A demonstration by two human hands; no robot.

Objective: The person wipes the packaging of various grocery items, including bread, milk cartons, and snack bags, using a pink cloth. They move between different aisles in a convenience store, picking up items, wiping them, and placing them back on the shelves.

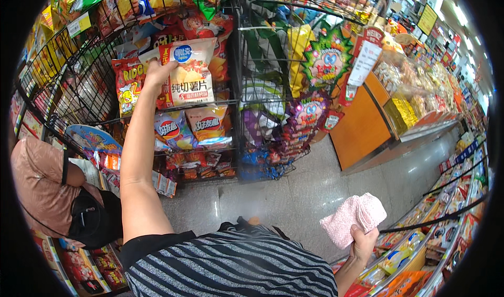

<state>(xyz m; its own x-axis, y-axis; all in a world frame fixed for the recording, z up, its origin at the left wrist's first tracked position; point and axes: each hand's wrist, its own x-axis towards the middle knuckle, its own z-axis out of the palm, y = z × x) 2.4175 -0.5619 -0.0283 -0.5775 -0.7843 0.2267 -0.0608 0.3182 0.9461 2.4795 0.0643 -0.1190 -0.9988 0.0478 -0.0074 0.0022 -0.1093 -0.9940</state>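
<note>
My left hand (159, 70) reaches up to a black wire rack and grips the left edge of a cream bag of potato chips (195, 70). The bag stands upright in a rack pocket. Just left of that hand is a red bag of ridged chips (130, 86). Below the wire edge sit a purple chip bag (173, 129) and an orange chip bag (207, 124). Low at the right, my right hand (362, 240) holds a folded pink terry cloth (352, 220), away from the rack.
A person in a pinkish-brown top (41, 183) with a black bag (90, 218) stands close at my left. Hanging snack packs (309, 110) line the rack's right side. Beyond is a wooden display counter (360, 122). Low shelves of packaged goods (417, 253) curve along my right, above grey tile floor (275, 202).
</note>
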